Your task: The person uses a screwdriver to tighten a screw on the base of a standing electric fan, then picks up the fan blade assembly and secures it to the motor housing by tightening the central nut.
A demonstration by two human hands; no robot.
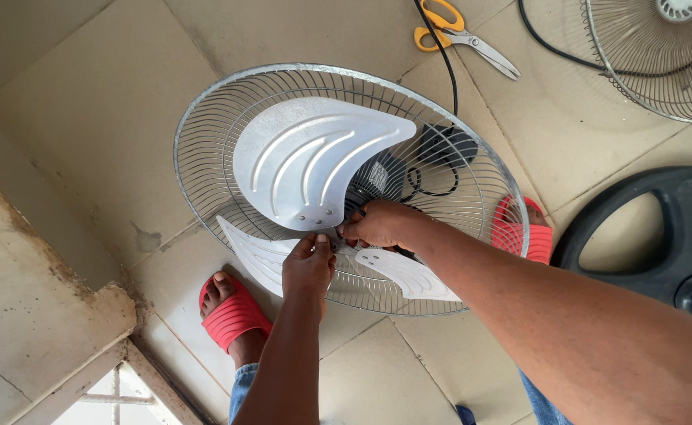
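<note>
Head view: both hands (346, 244) pinch the fan blade (314, 161) hub inside the wire guard (204, 126).

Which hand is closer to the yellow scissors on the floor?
The right hand. It sits at the fan hub, below the yellow scissors at the top of the view. The left hand is lower and further left, so it is farther away.
</note>
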